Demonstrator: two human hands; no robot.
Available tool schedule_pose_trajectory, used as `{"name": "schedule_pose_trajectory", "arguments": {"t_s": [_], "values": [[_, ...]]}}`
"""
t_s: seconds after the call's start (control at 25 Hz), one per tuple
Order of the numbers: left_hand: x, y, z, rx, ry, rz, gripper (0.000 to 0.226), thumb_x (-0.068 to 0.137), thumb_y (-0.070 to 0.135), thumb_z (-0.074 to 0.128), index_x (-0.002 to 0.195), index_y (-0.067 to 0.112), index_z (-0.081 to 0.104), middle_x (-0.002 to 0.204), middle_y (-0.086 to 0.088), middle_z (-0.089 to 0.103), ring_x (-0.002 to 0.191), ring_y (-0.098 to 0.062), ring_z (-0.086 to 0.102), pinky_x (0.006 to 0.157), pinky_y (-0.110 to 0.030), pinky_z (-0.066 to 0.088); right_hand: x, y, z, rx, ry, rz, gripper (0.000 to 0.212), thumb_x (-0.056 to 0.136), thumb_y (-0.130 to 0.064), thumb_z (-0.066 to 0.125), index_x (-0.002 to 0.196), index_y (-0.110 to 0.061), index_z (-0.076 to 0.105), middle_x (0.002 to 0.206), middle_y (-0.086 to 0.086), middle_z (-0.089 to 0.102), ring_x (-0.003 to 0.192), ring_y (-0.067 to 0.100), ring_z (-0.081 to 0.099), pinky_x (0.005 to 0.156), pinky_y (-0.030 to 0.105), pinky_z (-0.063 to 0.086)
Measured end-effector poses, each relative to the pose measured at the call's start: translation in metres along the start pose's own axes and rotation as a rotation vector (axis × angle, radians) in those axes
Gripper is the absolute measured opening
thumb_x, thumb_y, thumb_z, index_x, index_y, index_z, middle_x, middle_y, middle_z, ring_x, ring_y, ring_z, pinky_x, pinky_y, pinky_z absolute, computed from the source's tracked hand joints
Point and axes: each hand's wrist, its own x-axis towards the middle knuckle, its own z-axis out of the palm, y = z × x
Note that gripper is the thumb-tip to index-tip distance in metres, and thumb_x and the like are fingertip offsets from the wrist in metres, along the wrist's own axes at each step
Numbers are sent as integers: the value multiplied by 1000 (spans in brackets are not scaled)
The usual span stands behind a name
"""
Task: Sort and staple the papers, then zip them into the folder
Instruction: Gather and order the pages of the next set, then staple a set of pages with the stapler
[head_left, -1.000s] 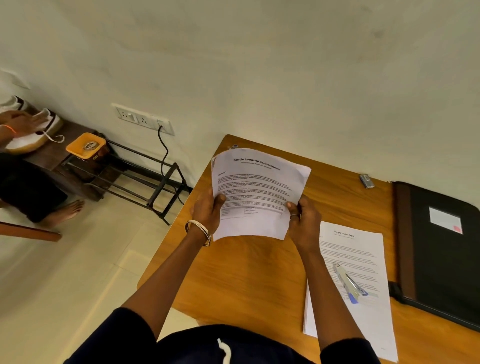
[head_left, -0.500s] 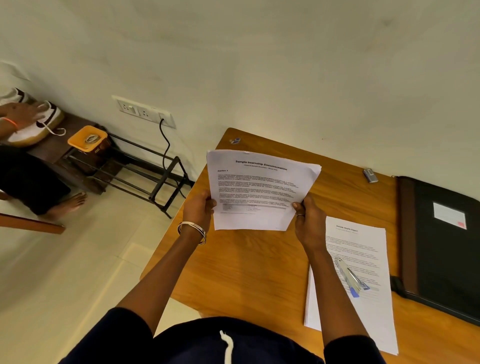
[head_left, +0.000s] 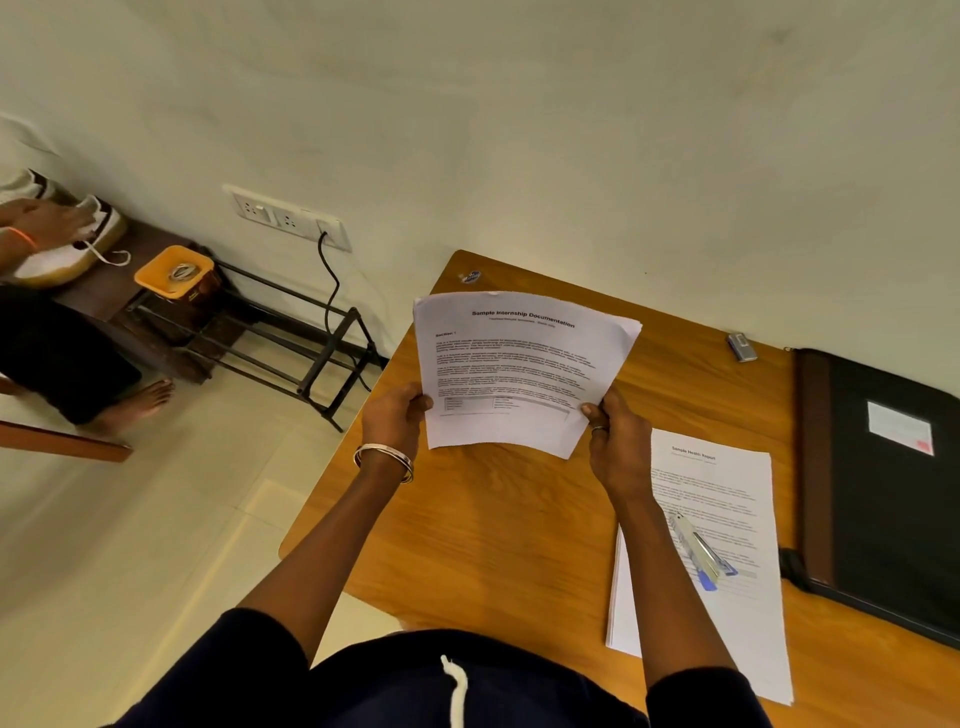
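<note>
Home room: wooden desk (head_left: 519, 519) by wall, shoe rack (head_left: 291, 338), sneakers (head_left: 67, 249), wall sockets (head_left: 285, 217)

Held sheet (head_left: 519, 364): "Sample Internship Documentation"; subtitle perhaps unreadable

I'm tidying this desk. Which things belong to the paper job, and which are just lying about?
Job: held papers, paper stack, stapler, black folder.
Lying about: small silver thing, orange tub, shoe, metal rack.

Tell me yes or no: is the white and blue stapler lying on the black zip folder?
No, the white and blue stapler lies on the white paper stack, beside the black zip folder.
</note>
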Motion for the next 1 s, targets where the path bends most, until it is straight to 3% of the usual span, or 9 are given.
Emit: {"name": "schedule_pose_trajectory", "arguments": {"t_s": [0.16,0.2,0.28,0.44,0.52,0.64,0.8,0.88,1.0], "values": [[0,-3,0,-10,18,31,18,89,-1,53,101,1,67,103,-16,69,92,-33,65,87,-41,54,-1,4,3,41,45,-72,25,91,5,53,116,3,57,124,18,61,110,25,58,87,13,44],[0,-4,1,-6,17,32,19,89,-1,54,102,1,67,103,-16,69,92,-32,65,88,-40,54,-1,5,5,47,45,-80,26,92,4,52,118,3,57,127,16,60,112,25,57,88,14,42],[-2,-5,3,4,1,18,20,89,-1,53,104,1,66,105,-16,68,92,-32,65,88,-38,53,-2,11,8,42,41,-65,28,92,4,53,119,2,56,127,11,59,114,25,57,90,17,42],[4,-7,3,-70,-46,-11,19,91,9,56,106,5,66,107,-13,69,89,-30,66,82,-41,56,4,16,5,218,33,2,21,91,8,52,110,3,60,113,-2,60,102,11,57,81,0,42],[10,-10,-2,-215,-212,-71,14,89,10,59,100,9,67,104,-13,69,87,-27,68,77,-43,58,10,22,2,343,50,67,12,93,0,55,99,-2,65,104,4,67,93,15,62,78,13,50],[13,-16,-13,-412,-525,-295,6,86,7,62,86,11,67,98,-15,70,83,-27,70,72,-43,59,14,32,3,460,6,278,9,93,-13,60,89,-13,69,94,6,72,87,24,68,80,36,55],[-2,-40,-14,-425,-777,-514,7,82,6,66,88,4,69,94,-14,73,82,-28,71,72,-39,59,-9,38,13,485,-100,591,14,91,-11,62,80,-17,69,90,6,71,77,21,67,79,38,55],[-7,-52,-10,-395,-856,-598,16,81,7,68,95,1,68,99,-16,71,87,-30,70,80,-45,57,-21,45,22,434,-96,644,13,91,-11,63,79,-16,67,90,6,68,76,20,64,80,37,53],[0,-56,-6,-429,-952,-662,26,82,10,67,108,3,64,104,-13,71,93,-31,69,82,-47,56,-31,51,30,378,-42,671,5,89,-13,65,91,-13,70,98,6,67,89,26,63,86,40,53]]}}
